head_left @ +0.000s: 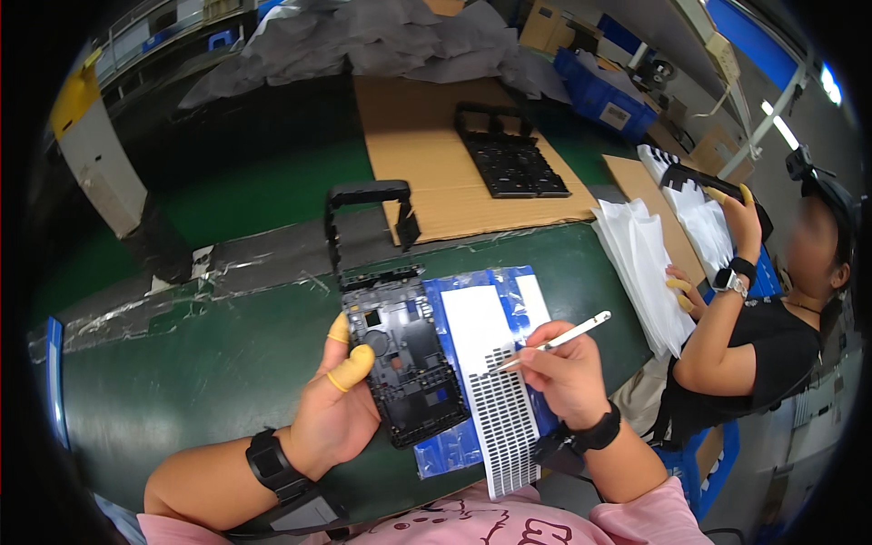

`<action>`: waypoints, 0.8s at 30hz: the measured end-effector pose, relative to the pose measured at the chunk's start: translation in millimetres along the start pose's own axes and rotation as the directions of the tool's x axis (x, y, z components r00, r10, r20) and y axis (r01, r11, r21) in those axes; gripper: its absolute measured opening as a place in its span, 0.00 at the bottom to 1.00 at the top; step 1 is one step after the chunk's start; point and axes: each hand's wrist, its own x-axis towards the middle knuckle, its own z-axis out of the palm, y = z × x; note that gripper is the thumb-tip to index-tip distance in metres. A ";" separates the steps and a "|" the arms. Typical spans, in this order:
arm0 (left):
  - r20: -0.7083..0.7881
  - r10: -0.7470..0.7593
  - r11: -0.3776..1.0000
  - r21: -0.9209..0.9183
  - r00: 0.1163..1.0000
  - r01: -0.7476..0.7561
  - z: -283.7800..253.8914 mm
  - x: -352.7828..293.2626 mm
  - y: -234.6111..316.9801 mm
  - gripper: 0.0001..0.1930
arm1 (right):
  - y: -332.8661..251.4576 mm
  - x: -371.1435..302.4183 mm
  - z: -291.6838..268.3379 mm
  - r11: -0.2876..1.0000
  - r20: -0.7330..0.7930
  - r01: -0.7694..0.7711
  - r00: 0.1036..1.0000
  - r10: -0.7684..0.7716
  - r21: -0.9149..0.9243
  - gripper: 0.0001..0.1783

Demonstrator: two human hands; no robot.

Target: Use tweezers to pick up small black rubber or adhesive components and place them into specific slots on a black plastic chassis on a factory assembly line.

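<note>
My left hand (334, 404), with yellow finger cots on the thumb and a finger, grips the left side of a black plastic housing (411, 350). Electronic parts show inside this housing, and a tall handle frame (368, 193) rises from its far end. In my right hand (572, 380) are slim white tweezers (574, 331), closed in by thumb and fingers. Their thin tip meets a white sheet (486, 318) covered with rows of small dark rectangular stickers. Whether a sticker is in the tip is too small to tell. Under the sheet lies a blue film-covered pad (442, 457).
A similar black housing (513, 163) lies on cardboard (418, 136) across the green table (182, 363). White bags (640, 263) are stacked at right beside a co-worker (740, 363). A blue bin (604, 95) and grey wrapping sheets (381, 41) stand at the back; a post (104, 173) rises left.
</note>
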 end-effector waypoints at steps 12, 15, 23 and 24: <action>0.005 -0.054 0.998 -0.035 0.999 0.054 -1.0 -2.5 2.2 0.26 | -20.4 -14.7 72.6 0.982 0.219 0.168 0.959 -0.182 0.082 0.11; 0.002 -0.079 0.996 -0.039 0.997 0.079 -0.5 -4.2 2.8 0.26 | -11.5 -7.7 75.1 0.987 0.209 0.150 0.965 -0.158 0.053 0.12; 0.028 -0.089 0.996 -0.028 0.996 0.089 -1.3 -6.1 1.3 0.27 | -2.8 -3.2 79.1 0.986 0.138 0.151 0.978 -0.160 0.072 0.09; 0.028 -0.089 0.996 -0.028 0.996 0.089 -1.4 -6.4 1.5 0.27 | -2.8 -3.3 80.0 0.986 0.138 0.151 0.978 -0.160 0.073 0.09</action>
